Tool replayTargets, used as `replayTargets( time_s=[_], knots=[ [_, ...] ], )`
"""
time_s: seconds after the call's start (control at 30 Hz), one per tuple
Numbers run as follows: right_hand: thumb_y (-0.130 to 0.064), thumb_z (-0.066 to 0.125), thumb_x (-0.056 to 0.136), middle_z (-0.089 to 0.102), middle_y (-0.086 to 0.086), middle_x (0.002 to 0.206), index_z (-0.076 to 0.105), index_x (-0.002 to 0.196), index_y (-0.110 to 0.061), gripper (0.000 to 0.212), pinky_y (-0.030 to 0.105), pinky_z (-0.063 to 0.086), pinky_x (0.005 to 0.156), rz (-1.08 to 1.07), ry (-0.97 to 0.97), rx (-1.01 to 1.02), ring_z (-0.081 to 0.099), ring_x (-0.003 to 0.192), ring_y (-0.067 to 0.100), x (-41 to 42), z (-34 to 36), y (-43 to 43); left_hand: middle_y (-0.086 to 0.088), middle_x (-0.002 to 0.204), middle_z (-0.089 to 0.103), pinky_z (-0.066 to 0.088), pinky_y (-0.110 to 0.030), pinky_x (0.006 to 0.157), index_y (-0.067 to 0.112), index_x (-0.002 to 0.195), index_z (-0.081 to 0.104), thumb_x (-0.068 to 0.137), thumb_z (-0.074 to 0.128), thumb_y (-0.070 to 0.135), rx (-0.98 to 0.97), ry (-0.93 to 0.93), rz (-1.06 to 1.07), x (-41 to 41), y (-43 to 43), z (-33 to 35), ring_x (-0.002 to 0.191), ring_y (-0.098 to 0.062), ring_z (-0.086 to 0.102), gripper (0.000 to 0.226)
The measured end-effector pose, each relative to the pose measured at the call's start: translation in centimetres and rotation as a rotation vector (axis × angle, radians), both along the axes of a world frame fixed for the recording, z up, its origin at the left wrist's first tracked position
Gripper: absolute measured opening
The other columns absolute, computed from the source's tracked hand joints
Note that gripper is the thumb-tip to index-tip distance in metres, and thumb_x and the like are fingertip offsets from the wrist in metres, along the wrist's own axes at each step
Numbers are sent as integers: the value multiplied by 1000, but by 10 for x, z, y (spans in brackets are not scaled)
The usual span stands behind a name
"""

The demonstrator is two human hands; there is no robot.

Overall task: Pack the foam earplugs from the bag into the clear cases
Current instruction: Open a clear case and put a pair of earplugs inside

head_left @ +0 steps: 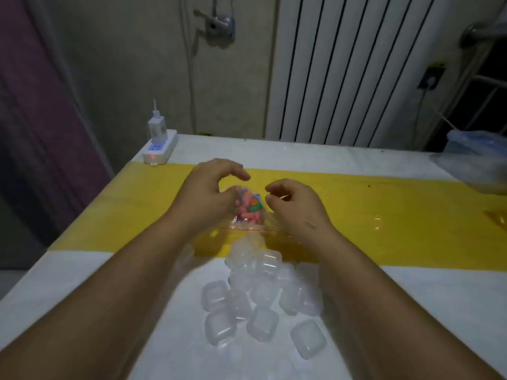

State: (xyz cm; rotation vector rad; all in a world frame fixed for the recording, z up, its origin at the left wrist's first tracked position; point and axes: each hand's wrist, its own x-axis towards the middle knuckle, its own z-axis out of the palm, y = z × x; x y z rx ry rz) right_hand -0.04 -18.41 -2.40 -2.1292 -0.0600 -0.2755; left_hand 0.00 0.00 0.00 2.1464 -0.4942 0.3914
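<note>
Pink foam earplugs point(248, 208) fill the bag point(247, 215); left hand point(211, 187) grip pinches it, right hand point(290, 204) grip curled, state unclear; clear cases point(263, 297) nearer.

The bag point(248, 215) is thin clear plastic film, crinkled and glossy, with a red zip strip along its mouth. The earplugs point(247, 208) inside look like soft matt foam in pink, green and orange. The cases point(263, 294) are translucent frosted plastic, smooth, with faint sheen on their rounded corners. The yellow strip point(384, 215) on the table point(82, 283) looks smooth and slightly shiny, with a glossy clear film lying on it; the white surface is matt. The power strip point(160, 150) is smooth white plastic.
</note>
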Motion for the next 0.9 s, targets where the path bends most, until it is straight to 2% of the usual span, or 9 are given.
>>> replayTargets(
  time_s=[0.1,0.3,0.37,0.5,0.57,0.63,0.77,0.83,0.9],
  knots=[
    [-24,59,89,65,-7,103,68,111,-23,24,23,40,77,-63,102,-133,58,92,13,-11,-1,-4,11,111,67,38,-30,91,26,94,74,79,68,4,195,-120,2,-18,5,-8,108,-17,55,28],
    [-48,45,96,67,8,109,62,110,-19,37,31,43,76,-175,288,-357,61,101,29,-22,-4,-1,17,110,71,51,-39,81,32,100,75,61,63,24,553,-177,49,-32,17,-23,93,-23,59,42],
    [-40,56,91,69,7,103,63,112,-19,31,31,46,74,-127,293,-221,64,95,28,-19,-4,8,20,104,71,48,-35,74,36,97,75,60,65,33,613,-191,57,-32,15,-27,89,-21,60,38],
    [-8,65,84,56,-6,59,69,92,-23,17,24,42,53,-39,135,195,51,52,10,-18,-1,22,19,84,72,43,-31,67,36,88,75,59,66,50,656,-257,139,-34,14,-28,81,-17,61,33],
    [-5,64,85,57,-6,60,70,86,-23,19,21,40,52,15,61,269,50,55,9,-20,-2,25,15,78,71,44,-32,65,33,84,74,68,61,50,657,-342,149,-32,16,-31,78,-17,61,27],
    [-5,64,86,65,-3,68,70,83,-25,21,23,47,57,53,11,307,59,64,11,-20,-3,27,11,74,70,46,-33,61,29,80,73,82,47,48,664,-361,155,-26,16,-33,73,-18,59,33],
    [-9,61,90,71,4,79,67,91,-28,20,33,57,68,13,-84,381,67,74,19,-25,-1,27,5,73,70,45,-33,59,24,82,74,89,44,37,486,-293,260,-27,17,-29,71,-21,60,33],
    [-17,63,88,71,-6,81,67,87,-30,13,25,53,67,-49,-163,299,66,76,9,-30,0,25,7,79,71,46,-30,65,24,88,74,90,58,25,231,-138,300,-30,20,-29,75,-15,62,16],
    [-21,65,85,68,-13,78,67,80,-31,11,12,43,61,-52,-208,151,60,71,-2,-36,1,25,12,75,70,45,-17,62,25,83,73,85,67,17,23,-32,313,-31,23,-31,72,-4,61,11]
  ],
)
